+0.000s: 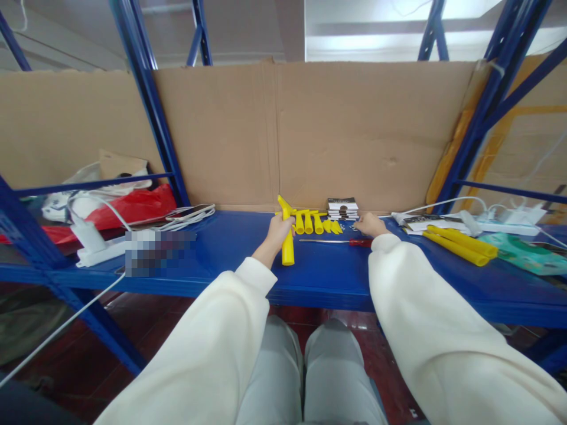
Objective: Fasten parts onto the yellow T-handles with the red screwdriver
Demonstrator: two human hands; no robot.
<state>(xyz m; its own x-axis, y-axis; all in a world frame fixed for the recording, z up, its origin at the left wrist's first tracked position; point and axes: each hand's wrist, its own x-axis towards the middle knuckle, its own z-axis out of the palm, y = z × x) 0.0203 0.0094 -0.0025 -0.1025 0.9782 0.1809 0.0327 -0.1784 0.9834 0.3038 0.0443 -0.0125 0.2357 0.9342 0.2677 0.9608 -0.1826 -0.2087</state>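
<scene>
My left hand grips a yellow plastic handle piece that stands tilted on the blue shelf. Just right of it lie several smaller yellow plastic parts in a row. My right hand rests on the shelf beside small metal bits, fingers curled; whether it holds anything is hidden. A red-handled screwdriver lies between my two hands. A small stack of black and white booklets sits behind the yellow parts against the cardboard.
Cardboard sheets back the shelf. Left: a white power strip, cables, a phone and a red bag. Right: long yellow tubes, a teal pack, a white charger strip. Blue rack posts stand either side.
</scene>
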